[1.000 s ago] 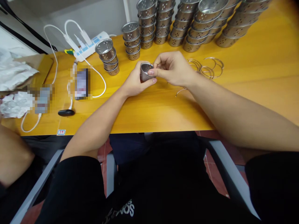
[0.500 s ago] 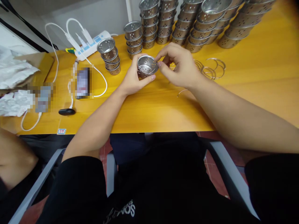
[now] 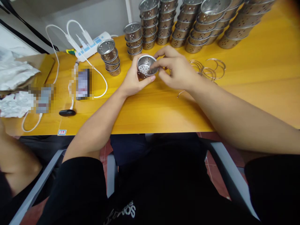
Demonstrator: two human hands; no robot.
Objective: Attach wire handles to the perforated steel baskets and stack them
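Observation:
A small perforated metal cup point(image 3: 145, 69) is tilted with its mouth toward me, above the yellow table point(image 3: 150, 115). My left hand point(image 3: 134, 79) wraps round its left and lower side, thumb along the near wall. At the cup's right rim is my right hand point(image 3: 173, 67), with a fingertip reaching into the mouth and the other fingers bent outside. No object shows between the right fingers. Several thin wire rings point(image 3: 208, 70) lie on the table right of that hand, partly behind the forearm.
Several stacks of perforated cups point(image 3: 195, 31) line the back, with a shorter stack point(image 3: 110, 57) at left. A power strip point(image 3: 93, 47), cables, a phone point(image 3: 83, 83) and a black oval object point(image 3: 67, 112) lie left. Another person's arm point(image 3: 18, 156) is at far left.
My right index finger has moved from the cup's rim into its mouth. The left hand keeps its hold on the cup. The other person's arm has shifted slightly.

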